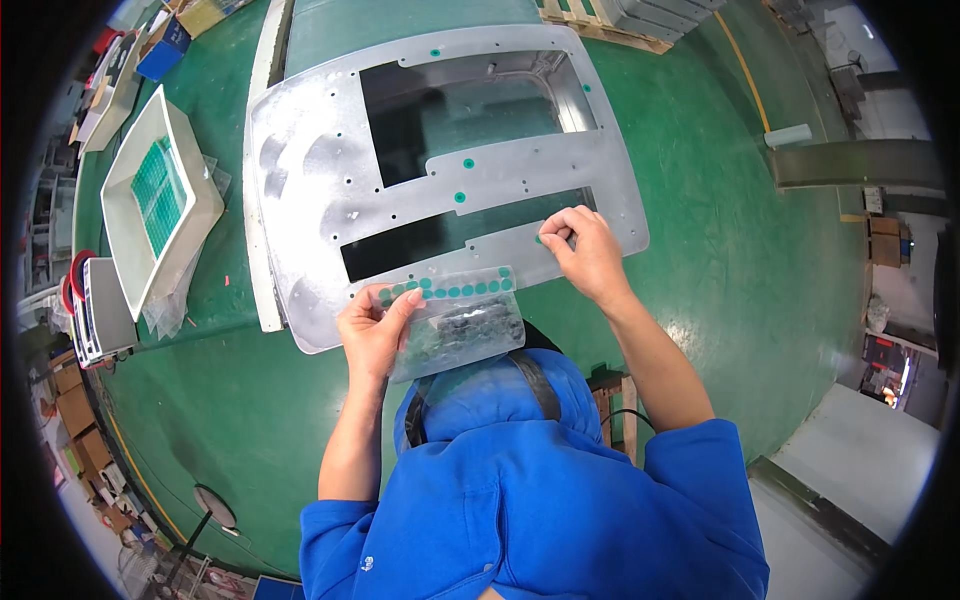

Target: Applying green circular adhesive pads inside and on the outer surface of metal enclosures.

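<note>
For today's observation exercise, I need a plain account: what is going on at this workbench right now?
A person in a blue top leans over a large metal panel with rectangular cut-outs. The left hand holds a clear sheet of green round stickers at the panel's near edge. The right hand presses its fingers onto the panel's lower strip, at a green dot. A few green dots already sit on the panel. A white tray holding green sheets lies to the left.

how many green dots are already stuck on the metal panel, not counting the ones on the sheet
3 clearly on the metal panel: top edge, middle bar and below it. A fourth may sit under the right hand fingers.
</note>
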`<state>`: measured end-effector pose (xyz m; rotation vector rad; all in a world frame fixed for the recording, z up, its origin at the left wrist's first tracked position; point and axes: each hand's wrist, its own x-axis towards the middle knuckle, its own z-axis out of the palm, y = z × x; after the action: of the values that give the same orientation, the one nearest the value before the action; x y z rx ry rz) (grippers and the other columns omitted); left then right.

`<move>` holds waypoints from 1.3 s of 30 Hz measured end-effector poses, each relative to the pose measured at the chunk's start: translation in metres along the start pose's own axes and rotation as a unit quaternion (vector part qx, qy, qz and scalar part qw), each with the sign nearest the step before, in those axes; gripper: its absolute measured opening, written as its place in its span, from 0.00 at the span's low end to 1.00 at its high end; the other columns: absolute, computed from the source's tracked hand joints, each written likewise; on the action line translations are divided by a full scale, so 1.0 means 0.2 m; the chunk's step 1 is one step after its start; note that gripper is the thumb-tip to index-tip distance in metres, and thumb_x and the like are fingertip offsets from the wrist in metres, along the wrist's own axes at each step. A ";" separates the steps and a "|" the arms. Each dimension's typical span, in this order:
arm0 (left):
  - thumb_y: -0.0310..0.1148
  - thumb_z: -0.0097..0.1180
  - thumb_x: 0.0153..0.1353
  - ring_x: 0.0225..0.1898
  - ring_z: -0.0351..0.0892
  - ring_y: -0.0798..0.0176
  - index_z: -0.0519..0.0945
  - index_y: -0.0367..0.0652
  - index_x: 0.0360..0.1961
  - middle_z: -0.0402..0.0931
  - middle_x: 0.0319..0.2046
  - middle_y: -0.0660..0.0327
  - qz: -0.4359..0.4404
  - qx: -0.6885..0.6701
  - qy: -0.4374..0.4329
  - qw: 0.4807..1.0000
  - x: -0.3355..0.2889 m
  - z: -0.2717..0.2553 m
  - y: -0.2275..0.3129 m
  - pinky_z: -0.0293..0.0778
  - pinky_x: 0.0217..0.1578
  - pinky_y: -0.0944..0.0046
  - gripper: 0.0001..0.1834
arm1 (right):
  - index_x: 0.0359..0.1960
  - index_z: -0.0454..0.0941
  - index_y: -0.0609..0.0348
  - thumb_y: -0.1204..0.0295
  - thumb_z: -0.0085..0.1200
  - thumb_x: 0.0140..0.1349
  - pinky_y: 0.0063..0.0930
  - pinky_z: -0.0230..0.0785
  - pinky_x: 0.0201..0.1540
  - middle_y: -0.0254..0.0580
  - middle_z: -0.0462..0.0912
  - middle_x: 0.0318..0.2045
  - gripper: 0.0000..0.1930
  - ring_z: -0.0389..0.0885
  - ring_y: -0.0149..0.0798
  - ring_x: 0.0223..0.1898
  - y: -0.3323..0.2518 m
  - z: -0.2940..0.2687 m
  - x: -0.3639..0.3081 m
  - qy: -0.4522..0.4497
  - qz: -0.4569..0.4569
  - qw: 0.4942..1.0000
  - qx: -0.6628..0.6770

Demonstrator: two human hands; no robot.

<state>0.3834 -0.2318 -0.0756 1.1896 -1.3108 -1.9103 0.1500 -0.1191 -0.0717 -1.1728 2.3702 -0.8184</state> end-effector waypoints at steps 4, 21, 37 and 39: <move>0.23 0.59 0.50 0.09 0.59 0.79 0.73 0.37 0.24 0.77 0.21 0.59 0.009 0.007 -0.002 1.000 -0.01 -0.01 0.01 0.53 0.08 0.78 0.06 | 0.26 0.76 0.55 0.71 0.61 0.42 0.24 0.61 0.28 0.31 0.68 0.19 0.08 0.66 0.29 0.25 0.02 -0.03 0.05 -0.030 0.040 0.997 0.062; 0.22 0.59 0.48 0.10 0.62 0.79 0.74 0.35 0.27 0.76 0.21 0.61 0.069 -0.074 0.170 0.980 0.05 -0.29 0.17 0.55 0.09 0.78 0.06 | 0.29 0.78 0.58 0.79 0.56 0.48 0.18 0.65 0.29 0.35 0.79 0.26 0.06 0.74 0.28 0.27 -0.55 0.24 0.34 -0.185 -0.218 0.915 0.285; 0.28 0.60 0.49 0.18 0.67 0.78 0.75 0.36 0.27 0.77 0.21 0.62 0.024 -0.095 0.301 0.949 0.23 -0.34 0.22 0.62 0.19 0.78 0.08 | 0.26 0.75 0.58 0.76 0.53 0.49 0.28 0.65 0.31 0.39 0.73 0.26 0.02 0.73 0.37 0.26 -0.73 0.51 0.92 -0.194 -0.205 0.958 0.056; 0.26 0.60 0.49 0.23 0.73 0.75 0.75 0.35 0.29 0.77 0.23 0.62 -0.007 -0.092 0.291 0.952 0.22 -0.34 0.24 0.67 0.26 0.77 0.08 | 0.26 0.74 0.57 0.75 0.53 0.49 0.30 0.65 0.32 0.39 0.73 0.26 0.02 0.74 0.38 0.28 -0.72 0.52 0.94 -0.198 -0.198 0.959 0.048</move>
<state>0.4203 -0.3175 -0.0580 1.5073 -0.7894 -1.4768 0.1838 -0.3757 -0.0721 -1.6252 1.7804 -0.7233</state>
